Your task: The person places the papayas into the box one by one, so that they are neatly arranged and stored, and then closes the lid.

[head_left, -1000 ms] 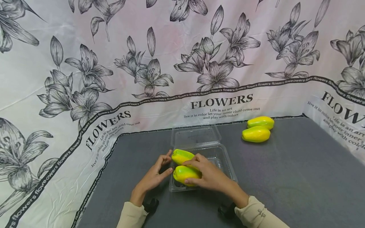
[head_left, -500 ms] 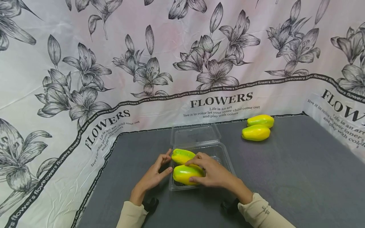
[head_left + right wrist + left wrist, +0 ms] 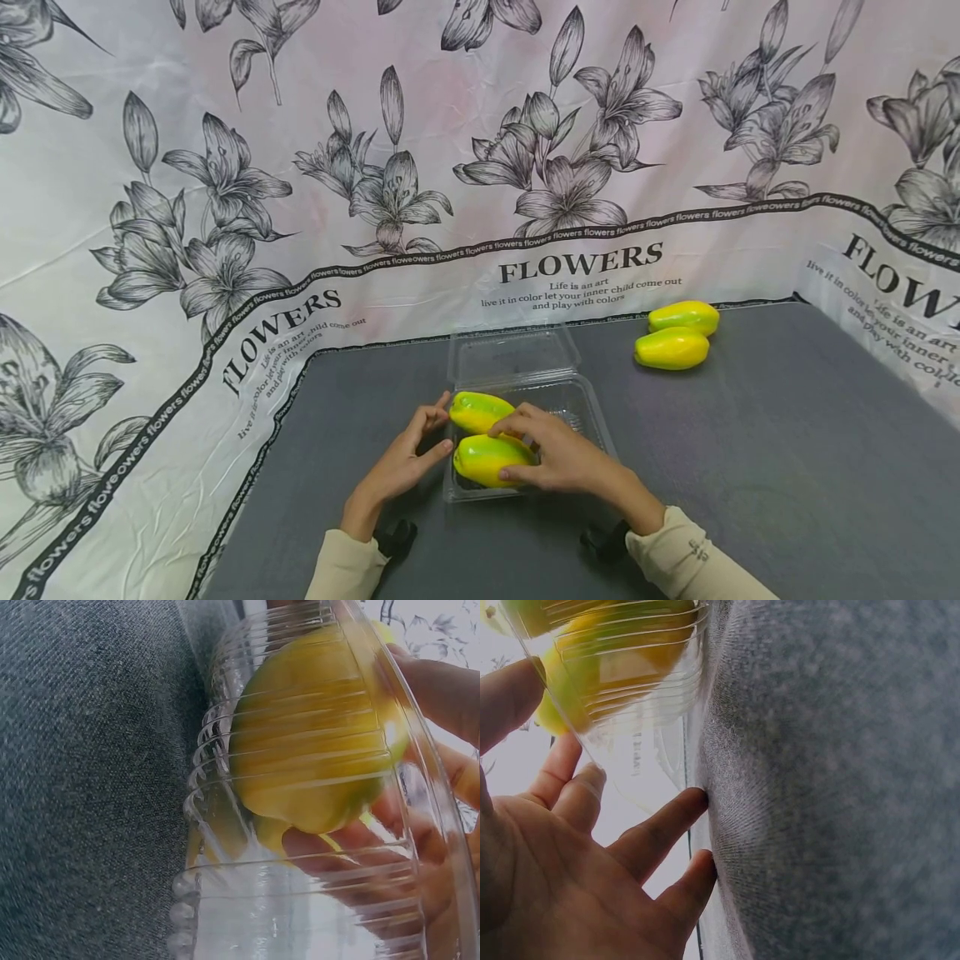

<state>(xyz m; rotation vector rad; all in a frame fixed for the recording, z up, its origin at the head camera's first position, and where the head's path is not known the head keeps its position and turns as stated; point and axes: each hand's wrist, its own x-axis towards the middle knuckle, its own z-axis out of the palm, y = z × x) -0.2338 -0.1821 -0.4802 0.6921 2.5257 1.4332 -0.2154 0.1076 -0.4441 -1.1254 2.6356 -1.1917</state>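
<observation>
A clear plastic clamshell container [image 3: 600,417] stands on the table with its lid [image 3: 513,358] folded back. Two yellow-green papayas lie side by side in its left half, a far papaya [image 3: 480,412] and a near papaya [image 3: 489,461]. My right hand [image 3: 558,450] curls its thumb and fingers about the right end of the near papaya. Through the container's ribbed wall, the right wrist view shows that papaya [image 3: 307,735] between thumb and fingers. At the container's left side is my left hand [image 3: 405,458], fingers spread, thumb and fingertips right at the clear rim in the left wrist view.
Two more papayas [image 3: 671,348] lie together at the back right of the dark grey table [image 3: 750,467]. A white cloth printed with flowers [image 3: 585,292] hangs behind the table and along both sides.
My right hand has slid slightly to the right along the near papaya, uncovering more of its top. The left hand and the container have hardly moved.
</observation>
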